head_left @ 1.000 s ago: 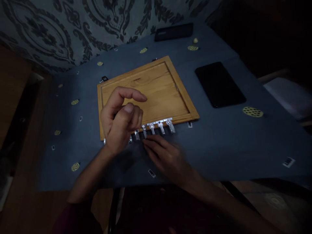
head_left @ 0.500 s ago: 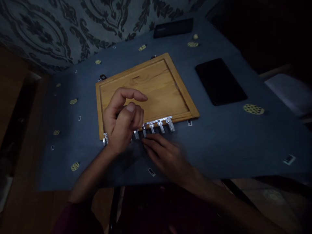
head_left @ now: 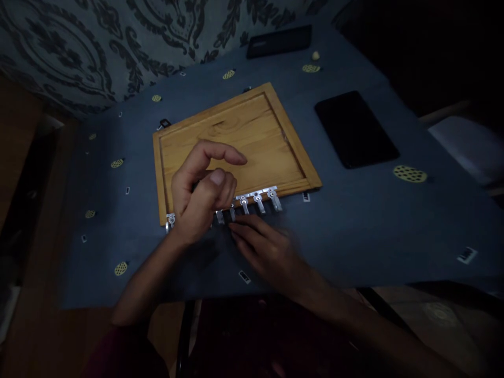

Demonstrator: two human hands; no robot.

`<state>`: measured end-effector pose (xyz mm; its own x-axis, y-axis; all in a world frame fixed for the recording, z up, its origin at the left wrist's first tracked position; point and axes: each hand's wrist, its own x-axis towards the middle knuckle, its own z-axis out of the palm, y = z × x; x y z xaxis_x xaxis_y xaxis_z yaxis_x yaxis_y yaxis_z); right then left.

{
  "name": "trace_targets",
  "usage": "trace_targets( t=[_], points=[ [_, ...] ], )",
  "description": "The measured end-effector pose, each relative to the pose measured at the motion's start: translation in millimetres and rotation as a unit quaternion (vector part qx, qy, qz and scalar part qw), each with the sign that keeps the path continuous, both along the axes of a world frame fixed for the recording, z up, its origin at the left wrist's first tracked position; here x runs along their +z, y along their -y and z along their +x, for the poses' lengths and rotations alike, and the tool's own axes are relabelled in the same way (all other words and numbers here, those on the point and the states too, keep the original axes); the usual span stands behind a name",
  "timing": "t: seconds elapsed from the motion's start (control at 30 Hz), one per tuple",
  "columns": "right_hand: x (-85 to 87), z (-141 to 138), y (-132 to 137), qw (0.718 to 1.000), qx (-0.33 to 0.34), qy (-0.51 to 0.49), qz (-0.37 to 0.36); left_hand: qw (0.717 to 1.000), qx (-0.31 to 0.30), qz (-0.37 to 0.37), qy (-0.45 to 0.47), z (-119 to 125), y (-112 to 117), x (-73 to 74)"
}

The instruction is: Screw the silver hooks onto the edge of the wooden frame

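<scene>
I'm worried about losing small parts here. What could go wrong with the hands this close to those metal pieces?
The right hand lies flat beside the row of metal pieces at the wooden tray's near edge; a sweep might scatter them. The left hand hides part of the row, so a knock there could go unnoticed.

Wooden tray (head_left: 252,131) is showing warm, smooth, satin-finished wood w/ visible grain, and the row of metal hooks (head_left: 258,201) along its near edge is glinting bright & polished, looking like bare steel or aluminium. Tabletop (head_left: 354,231) is wearing a matt blue cloth w/ small printed yellow dots, soft-looking & not shining at all. Black phone (head_left: 355,128) is looking like smooth glossy glass/plastic, while the wall cloth (head_left: 79,47) behind is hanging matt w/ a dark ornate print.
</scene>
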<state>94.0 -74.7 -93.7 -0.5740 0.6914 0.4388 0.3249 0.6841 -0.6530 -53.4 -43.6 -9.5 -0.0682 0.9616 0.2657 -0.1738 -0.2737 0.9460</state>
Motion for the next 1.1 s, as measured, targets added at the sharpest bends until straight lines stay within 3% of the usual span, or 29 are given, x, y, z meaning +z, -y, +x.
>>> trace_targets(
  t=[0.6,1.1],
  points=[
    [1.7,-1.4,-0.5,1.0,-0.003,0.0,-0.006,0.994,-0.1,0.029,0.019,-6.7,-8.7,-3.1],
    [2.3,-0.7,-1.0,1.0,-0.004,0.001,0.011,0.994,-0.112,-0.002,-0.003,-9.2,-12.3,-0.6]
  ],
)
